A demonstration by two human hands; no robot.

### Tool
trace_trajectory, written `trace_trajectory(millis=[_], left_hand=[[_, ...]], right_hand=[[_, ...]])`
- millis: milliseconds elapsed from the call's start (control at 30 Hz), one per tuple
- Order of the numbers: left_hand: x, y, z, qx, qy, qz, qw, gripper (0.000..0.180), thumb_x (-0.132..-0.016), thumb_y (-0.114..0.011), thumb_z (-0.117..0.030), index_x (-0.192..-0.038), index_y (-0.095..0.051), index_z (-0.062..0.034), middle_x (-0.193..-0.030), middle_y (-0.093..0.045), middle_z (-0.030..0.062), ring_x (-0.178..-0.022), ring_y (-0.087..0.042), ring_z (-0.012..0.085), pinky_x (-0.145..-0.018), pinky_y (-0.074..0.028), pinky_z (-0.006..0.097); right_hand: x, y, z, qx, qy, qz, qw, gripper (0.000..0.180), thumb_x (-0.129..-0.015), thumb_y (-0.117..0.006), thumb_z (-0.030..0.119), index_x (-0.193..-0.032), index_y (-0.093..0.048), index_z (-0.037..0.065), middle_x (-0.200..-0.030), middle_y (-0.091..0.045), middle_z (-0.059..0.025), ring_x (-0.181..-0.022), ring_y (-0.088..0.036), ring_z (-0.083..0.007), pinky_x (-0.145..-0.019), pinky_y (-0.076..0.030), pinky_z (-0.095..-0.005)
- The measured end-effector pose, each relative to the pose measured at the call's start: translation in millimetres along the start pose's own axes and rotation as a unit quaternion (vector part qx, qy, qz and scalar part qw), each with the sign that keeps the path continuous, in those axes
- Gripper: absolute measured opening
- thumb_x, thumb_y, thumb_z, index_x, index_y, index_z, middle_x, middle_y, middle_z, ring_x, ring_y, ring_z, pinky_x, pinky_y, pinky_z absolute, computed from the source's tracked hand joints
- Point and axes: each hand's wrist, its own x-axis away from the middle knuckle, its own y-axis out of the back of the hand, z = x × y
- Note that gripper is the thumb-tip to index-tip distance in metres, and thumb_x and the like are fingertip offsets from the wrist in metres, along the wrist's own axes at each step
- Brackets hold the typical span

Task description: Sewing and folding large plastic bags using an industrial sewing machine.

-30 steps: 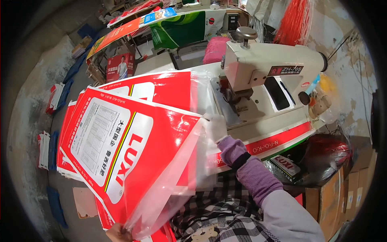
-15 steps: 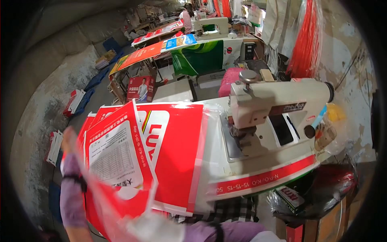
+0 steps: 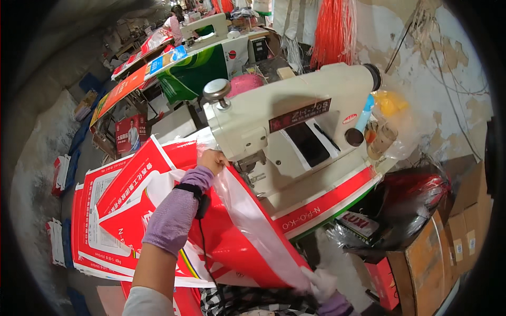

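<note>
A cream industrial sewing machine [image 3: 232, 124] stands in front of me. Close to its needle area, my left hand [image 3: 213, 160] is closed on the far end of a red-and-white plastic sack [image 3: 247, 210]. Toward my lap, my right hand [image 3: 321, 284], in a white glove, grips the near end of the same edge. Between both hands the sack's long edge stretches out, with a pale strip along it. My left forearm, in a purple sleeve cover, crosses over a pile of similar printed sacks [image 3: 95, 210] on the left. The right fingers are partly blurred.
A dark phone [image 3: 308, 145] and pen [image 3: 327, 137] lie on the machine bed. Beyond it hang red strands [image 3: 334, 37]. Cardboard boxes [image 3: 421, 263] and a plastic-wrapped heap [image 3: 406, 200] sit at right. Another sewing machine [image 3: 203, 31] and a person [image 3: 173, 26] are farther back.
The view has shifted rightward and nearer the machine. My left hand went from the pile's left side to the needle area; my right moved rightward. The sack now stretches between them.
</note>
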Motion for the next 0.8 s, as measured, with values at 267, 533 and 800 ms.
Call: trace_trajectory(millis=[267,533,800], left_hand=[[5,14,-37,-0.236,-0.041,0.128,0.962,0.028,-0.074,-0.062,-0.010,-0.094,-0.073,-0.0269,-0.089,-0.068,0.0079,-0.081,-0.066,0.0296,-0.071,-0.053,0.039],[8,-5,-148,-0.309,0.038,0.125,0.942,0.024,-0.080,-0.062,-0.029,-0.095,-0.068,-0.0114,-0.102,-0.067,0.0101,-0.090,-0.065,0.0270,-0.076,-0.050,0.045],[144,150,-99,-0.285,-0.005,0.455,0.844,0.028,-0.087,-0.056,-0.040,-0.091,-0.069,-0.0154,-0.085,-0.068,0.0047,-0.078,-0.066,0.0213,-0.072,-0.050,0.044]], right_hand=[[33,-20,-1,-0.439,-0.230,0.018,0.868,0.023,-0.091,-0.063,0.021,-0.109,-0.070,0.009,-0.088,-0.070,-0.0051,-0.075,-0.064,-0.0111,-0.066,-0.051,-0.0280],[-55,-32,43,-0.193,-0.040,-0.083,0.977,0.039,-0.082,-0.056,0.010,-0.117,-0.066,0.023,-0.071,-0.062,-0.0151,-0.060,-0.060,-0.0321,-0.055,-0.048,-0.0414],[-223,-66,59,-0.165,0.026,-0.147,0.975,0.032,-0.090,-0.052,0.014,-0.120,-0.063,0.018,-0.064,-0.059,-0.0198,-0.053,-0.058,-0.0320,-0.051,-0.046,-0.0432]])
